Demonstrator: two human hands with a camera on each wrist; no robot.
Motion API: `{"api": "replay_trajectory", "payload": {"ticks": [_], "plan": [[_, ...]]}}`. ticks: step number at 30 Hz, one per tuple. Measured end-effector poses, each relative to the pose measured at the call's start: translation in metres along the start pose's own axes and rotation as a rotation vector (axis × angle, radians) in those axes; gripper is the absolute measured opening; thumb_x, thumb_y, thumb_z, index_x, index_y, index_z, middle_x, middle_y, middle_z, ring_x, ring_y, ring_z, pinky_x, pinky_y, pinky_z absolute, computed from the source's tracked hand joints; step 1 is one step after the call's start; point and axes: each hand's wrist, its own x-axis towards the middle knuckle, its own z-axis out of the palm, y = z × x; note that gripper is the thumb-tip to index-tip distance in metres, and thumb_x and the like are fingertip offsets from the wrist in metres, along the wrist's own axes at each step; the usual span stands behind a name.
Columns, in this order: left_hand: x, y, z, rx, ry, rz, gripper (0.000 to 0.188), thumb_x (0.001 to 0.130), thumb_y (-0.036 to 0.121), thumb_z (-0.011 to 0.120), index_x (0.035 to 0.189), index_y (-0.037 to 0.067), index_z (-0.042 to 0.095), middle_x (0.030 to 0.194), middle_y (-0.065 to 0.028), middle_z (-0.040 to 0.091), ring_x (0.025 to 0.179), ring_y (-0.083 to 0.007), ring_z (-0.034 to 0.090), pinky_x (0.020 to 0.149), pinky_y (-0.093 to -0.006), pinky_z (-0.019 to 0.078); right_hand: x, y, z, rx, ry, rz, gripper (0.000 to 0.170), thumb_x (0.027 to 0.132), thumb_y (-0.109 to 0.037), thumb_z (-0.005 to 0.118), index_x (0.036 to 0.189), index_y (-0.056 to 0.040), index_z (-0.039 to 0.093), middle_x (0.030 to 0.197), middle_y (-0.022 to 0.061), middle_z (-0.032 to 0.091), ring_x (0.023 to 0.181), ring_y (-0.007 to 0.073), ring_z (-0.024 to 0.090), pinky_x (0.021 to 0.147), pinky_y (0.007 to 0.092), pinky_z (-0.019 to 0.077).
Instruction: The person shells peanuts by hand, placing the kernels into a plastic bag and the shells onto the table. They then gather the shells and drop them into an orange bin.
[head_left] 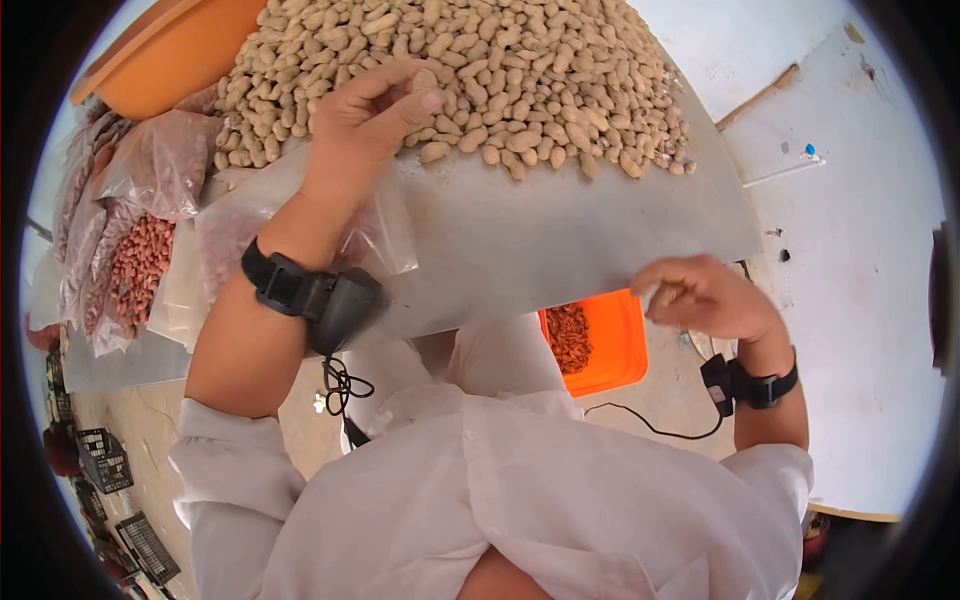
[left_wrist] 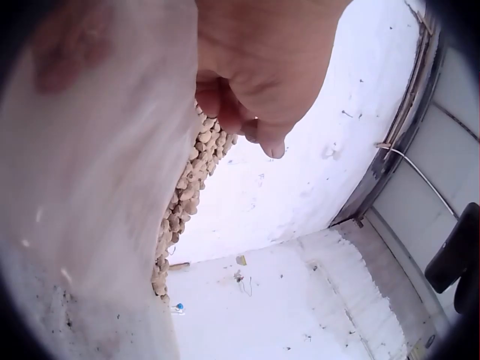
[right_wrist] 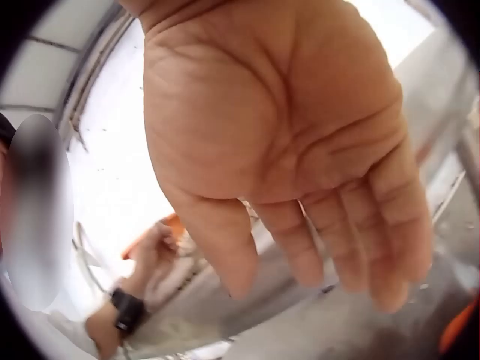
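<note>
On my head feed, I see tan peanuts (head_left: 545, 75) at twelve o'clock, a grey worktop (head_left: 520, 225) and an orange basin (head_left: 180, 60) at ten. Pinkish-red kernels (head_left: 143, 262) show at nine, a brighter orange tub (head_left: 622, 345) at four, and a plain off-white shirt (head_left: 600, 500) at six.

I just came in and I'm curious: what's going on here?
A person's left hand appears to pinch a peanut at the near edge of a large pile of unshelled peanuts on a metal table. The right hand is empty, near an orange container of reddish pieces. Plastic bags of red kernels lie left of the pile.
</note>
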Motion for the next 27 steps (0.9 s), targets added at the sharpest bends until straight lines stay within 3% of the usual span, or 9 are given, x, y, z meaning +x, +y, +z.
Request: {"api": "replay_trajectory", "payload": {"ticks": [1,3,5,7,10,13,17,21,27], "plan": [[0.0,0.0,-0.001,0.013,-0.001,-0.027,0.028,0.079,0.012,0.069,0.104,0.001,0.063,0.08,0.0022,0.06,0.071,-0.0042,0.052,0.063,-0.0166,0.0435,0.007,-0.012,-0.003,0.077,0.043,-0.102,0.031,0.077,-0.013,0.063,0.106,-0.0023,0.058,0.086,0.0095,0.061,0.075,0.0153,0.061,0.067,0.0253,0.0467],[0.002,-0.004,-0.005,-0.091,-0.022,-0.054,0.028,0.079,0.012,0.069,0.103,0.001,0.063,0.081,0.0014,0.06,0.072,-0.0049,0.054,0.063,-0.0173,0.0448,0.033,-0.042,-0.016,-0.097,0.134,-0.431,0.03,0.08,-0.006,0.06,0.109,-0.0009,0.057,0.097,0.0069,0.057,0.075,0.0104,0.058,0.063,0.0224,0.0468],[0.005,-0.007,-0.009,-0.16,-0.02,-0.089,0.027,0.079,0.012,0.069,0.102,0.0,0.063,0.081,0.0007,0.061,0.072,-0.0055,0.055,0.063,-0.0178,0.0457,0.066,-0.079,-0.016,-0.2,0.235,-0.664,0.035,0.08,-0.008,0.061,0.114,-0.0018,0.054,0.104,0.0075,0.054,0.075,0.0116,0.058,0.063,0.0224,0.0469],[0.004,-0.007,-0.009,-0.197,0.002,-0.136,0.027,0.079,0.011,0.069,0.102,0.0,0.063,0.081,0.0001,0.061,0.072,-0.006,0.056,0.063,-0.0181,0.0464,0.101,-0.105,-0.012,-0.098,0.261,-0.639,0.041,0.079,-0.01,0.064,0.117,-0.0021,0.052,0.105,0.0079,0.054,0.077,0.0136,0.058,0.064,0.0234,0.0473],[0.005,-0.005,-0.007,-0.21,0.034,-0.13,0.021,0.081,0.011,0.067,0.098,0.0,0.063,0.079,0.0003,0.06,0.069,-0.0059,0.055,0.06,-0.0183,0.0457,0.165,-0.116,-0.002,-0.138,0.377,-0.759,0.046,0.078,-0.011,0.066,0.12,-0.0002,0.05,0.105,0.0076,0.055,0.078,0.0129,0.058,0.065,0.0235,0.0477],[0.01,-0.007,-0.014,-0.1,-0.001,-0.143,0.014,0.085,0.011,0.061,0.091,-0.001,0.062,0.075,-0.0001,0.059,0.065,-0.006,0.052,0.055,-0.0192,0.0418,0.207,-0.117,0.006,-0.055,0.246,-0.801,0.049,0.077,-0.01,0.066,0.121,0.0026,0.049,0.103,0.0079,0.057,0.079,0.0109,0.058,0.065,0.0223,0.048],[0.01,-0.001,-0.015,-0.146,-0.069,-0.207,0.015,0.087,0.015,0.058,0.092,0.0,0.06,0.074,-0.0006,0.057,0.062,-0.0067,0.049,0.054,-0.0205,0.0389,0.204,-0.118,0.017,0.393,0.176,-0.684,0.051,0.072,-0.017,0.07,0.115,0.004,0.054,0.08,0.0091,0.064,0.069,0.0142,0.062,0.06,0.0234,0.0473],[0.008,-0.002,-0.008,-0.222,-0.061,-0.237,0.014,0.085,0.014,0.061,0.091,0.001,0.058,0.075,-0.0014,0.057,0.064,-0.0071,0.049,0.057,-0.0203,0.0405,0.206,-0.104,0.018,0.404,0.231,-0.523,0.05,0.073,-0.011,0.069,0.117,0.0043,0.053,0.079,0.007,0.064,0.069,0.0101,0.061,0.057,0.0204,0.0457],[0.006,-0.009,-0.006,-0.32,-0.038,-0.243,0.008,0.083,0.008,0.061,0.086,0.002,0.057,0.076,-0.0044,0.058,0.064,-0.0108,0.052,0.06,-0.023,0.0427,0.206,-0.107,0.026,0.523,0.214,-0.636,0.046,0.074,-0.013,0.069,0.113,0.0056,0.056,0.072,0.0042,0.063,0.061,0.0078,0.056,0.051,0.0194,0.041]]}}
